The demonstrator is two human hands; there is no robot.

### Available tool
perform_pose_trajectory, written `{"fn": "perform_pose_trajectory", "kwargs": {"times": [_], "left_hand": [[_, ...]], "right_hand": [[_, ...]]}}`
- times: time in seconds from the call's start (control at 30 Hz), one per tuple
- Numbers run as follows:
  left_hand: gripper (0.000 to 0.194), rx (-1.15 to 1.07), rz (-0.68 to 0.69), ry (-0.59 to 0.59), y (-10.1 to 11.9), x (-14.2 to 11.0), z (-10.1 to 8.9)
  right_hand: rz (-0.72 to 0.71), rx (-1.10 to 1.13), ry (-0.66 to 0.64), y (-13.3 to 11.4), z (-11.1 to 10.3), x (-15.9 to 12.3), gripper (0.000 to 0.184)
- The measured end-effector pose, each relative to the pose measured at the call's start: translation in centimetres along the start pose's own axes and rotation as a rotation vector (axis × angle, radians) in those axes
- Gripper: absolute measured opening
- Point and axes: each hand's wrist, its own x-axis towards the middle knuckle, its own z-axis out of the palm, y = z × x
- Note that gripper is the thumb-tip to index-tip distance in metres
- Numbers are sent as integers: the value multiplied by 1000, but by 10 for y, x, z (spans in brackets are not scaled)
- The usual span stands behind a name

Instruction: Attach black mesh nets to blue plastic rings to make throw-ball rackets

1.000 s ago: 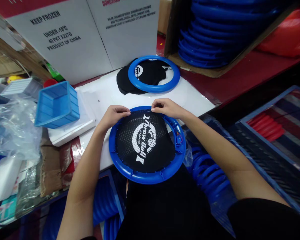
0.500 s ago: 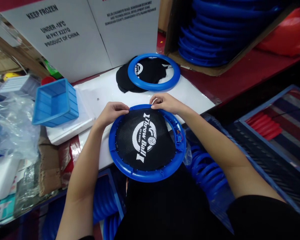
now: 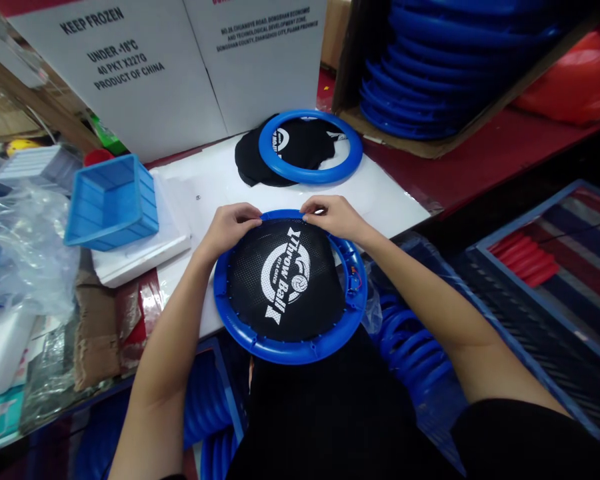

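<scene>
A blue plastic ring (image 3: 280, 351) lies at the near edge of the white board, against my body. Black mesh fabric (image 3: 245, 267) printed "Throw Ball" spans it, its edge caught along the inner rim at left and front. On the right a gap shows between mesh and ring, beside a small circuit board (image 3: 354, 283) with wires. At the far rim, my left hand (image 3: 230, 227) pinches the mesh edge with thumb and finger. A little to the right, my right hand (image 3: 334, 217) pinches the same edge. Both sets of fingertips touch the rim.
Beyond lies another blue ring (image 3: 313, 177) over black printed fabric (image 3: 253, 160). A light-blue bin (image 3: 113, 207) stands left, near a plastic bag (image 3: 27, 253). White cartons (image 3: 155, 73) close off the back. Stacked blue rings (image 3: 430, 80) fill a box at back right.
The view shifts slightly. Both hands stay at the far rim, their fingers moving only a little; the right fingers lifted slightly and came down again. The ring and mesh turned very slightly.
</scene>
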Motion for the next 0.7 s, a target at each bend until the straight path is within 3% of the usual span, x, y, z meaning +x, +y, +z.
{"fn": "perform_pose_trajectory", "kwargs": {"times": [0.2, 0.3, 0.47, 0.53, 0.63, 0.7], "left_hand": [[18, 81, 41, -24, 9, -3, -1], [18, 98, 61, -62, 13, -5, -11], [17, 267, 189, -237, 16, -14, -24], [14, 445, 231, -301, 20, -19, -21], [25, 678, 233, -354, 27, -26, -9], [31, 739, 218, -365, 31, -29, -2]], "right_hand": [[-84, -171, -94, -7, -6, -1, 14], [-184, -250, -69, -15, -6, -4, 23], [-367, -353, -174, -25, 10, -11, 27], [-354, -446, -251, -25, 16, -11, 32], [-296, -529, -347, -24, 18, -5, 43], [-254, -540, -401, -26, 15, 1, 40]]}}
